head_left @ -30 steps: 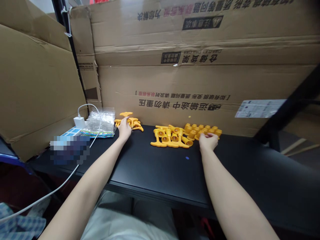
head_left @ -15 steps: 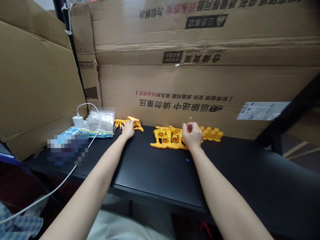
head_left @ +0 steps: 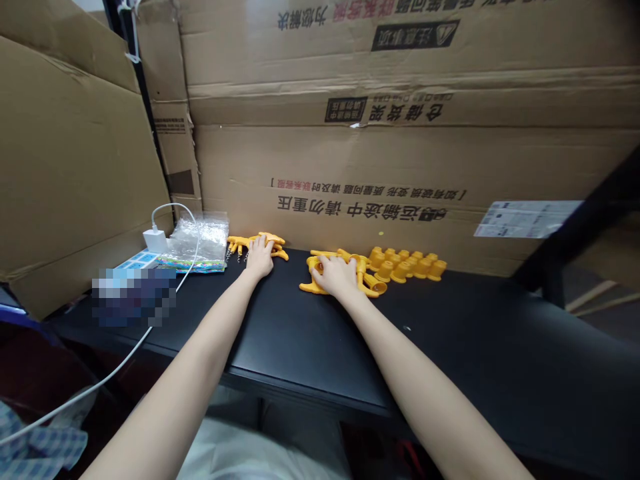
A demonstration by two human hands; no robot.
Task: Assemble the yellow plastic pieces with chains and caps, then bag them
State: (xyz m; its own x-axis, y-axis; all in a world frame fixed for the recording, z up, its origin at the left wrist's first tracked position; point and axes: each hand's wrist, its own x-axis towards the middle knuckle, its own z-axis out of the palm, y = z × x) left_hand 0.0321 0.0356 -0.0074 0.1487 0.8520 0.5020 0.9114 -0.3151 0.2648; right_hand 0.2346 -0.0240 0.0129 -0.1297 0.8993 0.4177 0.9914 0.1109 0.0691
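A: In the head view, where to find the left hand (head_left: 260, 258)?
B: On the yellow handles (head_left: 273, 237) with metal coils (head_left: 239, 256), at the far left of the black shelf (head_left: 305, 353) — impossible to tell whether gripping or merely resting.
A: And the right hand (head_left: 340, 275)?
B: Well apart from the left, over the handle-and-cone cluster (head_left: 359, 264) near the middle, curled — again, impossible to tell whether clamped.
A: Farther right?
B: Yellow cups (head_left: 401, 271) in rows, just beside that cluster.
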